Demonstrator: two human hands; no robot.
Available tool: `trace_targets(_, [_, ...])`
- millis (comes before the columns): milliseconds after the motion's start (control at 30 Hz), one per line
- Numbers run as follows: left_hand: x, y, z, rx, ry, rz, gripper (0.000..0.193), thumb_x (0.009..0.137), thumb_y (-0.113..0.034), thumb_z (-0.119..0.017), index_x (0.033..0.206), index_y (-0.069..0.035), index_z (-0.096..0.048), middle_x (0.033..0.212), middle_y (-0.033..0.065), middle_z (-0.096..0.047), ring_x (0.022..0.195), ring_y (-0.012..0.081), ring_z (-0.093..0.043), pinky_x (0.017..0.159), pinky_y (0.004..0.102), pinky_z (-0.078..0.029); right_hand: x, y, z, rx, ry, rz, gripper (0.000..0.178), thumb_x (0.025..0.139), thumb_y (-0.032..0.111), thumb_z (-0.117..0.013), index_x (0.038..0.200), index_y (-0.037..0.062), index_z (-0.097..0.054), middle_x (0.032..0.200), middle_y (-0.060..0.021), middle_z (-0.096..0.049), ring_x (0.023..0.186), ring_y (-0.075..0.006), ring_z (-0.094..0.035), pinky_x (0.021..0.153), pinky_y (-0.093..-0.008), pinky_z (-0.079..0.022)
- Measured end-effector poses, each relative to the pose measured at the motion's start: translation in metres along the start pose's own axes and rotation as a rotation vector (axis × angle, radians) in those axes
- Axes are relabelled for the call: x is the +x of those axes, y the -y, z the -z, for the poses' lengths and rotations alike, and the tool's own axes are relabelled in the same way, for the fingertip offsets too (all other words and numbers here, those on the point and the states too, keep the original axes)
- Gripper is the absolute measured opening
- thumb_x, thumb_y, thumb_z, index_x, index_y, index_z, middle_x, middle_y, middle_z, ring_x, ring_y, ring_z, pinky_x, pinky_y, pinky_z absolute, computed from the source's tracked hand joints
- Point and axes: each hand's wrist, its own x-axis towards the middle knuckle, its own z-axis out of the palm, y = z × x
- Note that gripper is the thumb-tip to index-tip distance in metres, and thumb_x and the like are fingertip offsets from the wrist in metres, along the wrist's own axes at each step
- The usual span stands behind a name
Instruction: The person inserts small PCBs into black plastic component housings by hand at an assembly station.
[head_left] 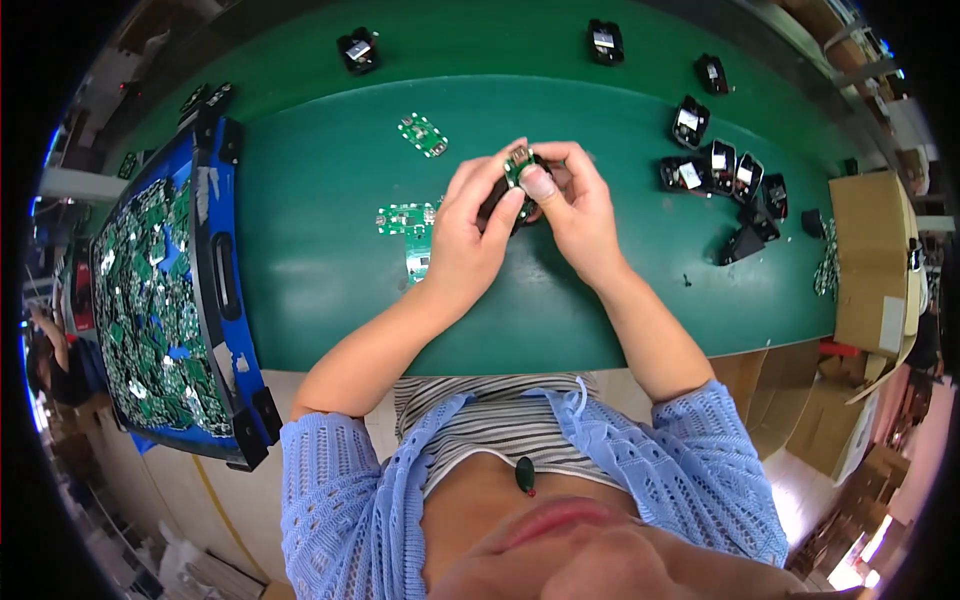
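Observation:
Over the middle of the green bench, both my hands close around one black plastic housing [541,168] with a small green circuit board [517,160] at its top. My left hand [472,215] grips it from the left side. The thumb of my right hand [580,205] presses on the board while its fingers wrap the far side. Most of the housing is hidden by my fingers. Beside my left hand lie some loose green circuit boards [404,217], partly covered by it. Another green board [423,135] rests farther back.
A blue crate [228,290] full of green circuit boards stands at the left. Several black housings [690,122] are grouped at the right, and a few more [358,50] sit along the bench's far strip. Cardboard boxes [870,260] flank the right end.

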Motion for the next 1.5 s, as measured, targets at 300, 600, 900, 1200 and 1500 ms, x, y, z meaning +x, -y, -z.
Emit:
trace_targets(300, [0.009, -0.014, 0.017, -0.597, 0.055, 0.621, 0.039, 0.092, -0.017, -0.041, 0.129, -0.003, -0.036, 0.114, 0.0075, -0.05, 0.103, 0.0152, -0.051, 0.087, 0.03, -0.044, -0.003, 0.017, 0.005, -0.314, -0.011, 0.073, 0.029, 0.077, 0.014, -0.065, 0.101, 0.0037, -0.054, 0.093, -0.0061, -0.047, 0.076, -0.0103, -0.052, 0.053, -0.02, -0.046])
trace_targets(600, [0.009, -0.015, 0.02, -0.419, 0.158, 0.365, 0.052, 0.082, 0.006, -0.04, 0.132, -0.001, -0.028, 0.127, 0.0119, -0.039, 0.119, 0.0184, -0.038, 0.098, 0.0291, -0.031, 0.0, 0.016, 0.002, -0.441, -0.145, 0.244, 0.034, 0.072, 0.005, -0.066, 0.103, 0.0036, -0.051, 0.095, -0.0083, -0.046, 0.072, -0.016, -0.052, 0.057, -0.0246, -0.049])
trace_targets(900, [0.011, -0.002, 0.027, 0.127, 0.249, 0.274, 0.032, 0.086, -0.003, -0.047, 0.118, 0.0, -0.044, 0.113, 0.0105, -0.05, 0.101, 0.0158, -0.05, 0.086, 0.0268, -0.04, -0.001, 0.03, 0.009, -0.204, -0.05, 0.026, 0.025, 0.078, -0.001, -0.058, 0.102, 0.0009, -0.05, 0.08, -0.0054, -0.054, 0.059, -0.0113, -0.053, 0.053, -0.0209, -0.045])
trace_targets(1200, [0.023, -0.008, 0.041, -0.354, 0.297, 0.617, 0.029, 0.089, -0.015, -0.049, 0.113, 0.001, -0.048, 0.103, 0.0068, -0.056, 0.096, 0.0116, -0.051, 0.086, 0.0253, -0.039, 0.002, 0.027, 0.015, 0.152, -0.049, -0.16, 0.02, 0.081, 0.0, -0.053, 0.1, -0.0013, -0.048, 0.078, -0.0069, -0.054, 0.058, -0.0098, -0.054, 0.05, -0.0208, -0.044])
trace_targets(1500, [0.023, -0.01, 0.04, -0.456, 0.342, 0.676, 0.035, 0.091, -0.02, -0.044, 0.117, 0.002, -0.045, 0.099, 0.0088, -0.057, 0.083, 0.0159, -0.058, 0.072, 0.0269, -0.048, 0.005, 0.029, 0.021, 0.385, 0.028, -0.379, 0.022, 0.081, 0.005, -0.054, 0.101, -0.0021, -0.047, 0.075, -0.0061, -0.054, 0.06, -0.0119, -0.053, 0.055, -0.0246, -0.044])
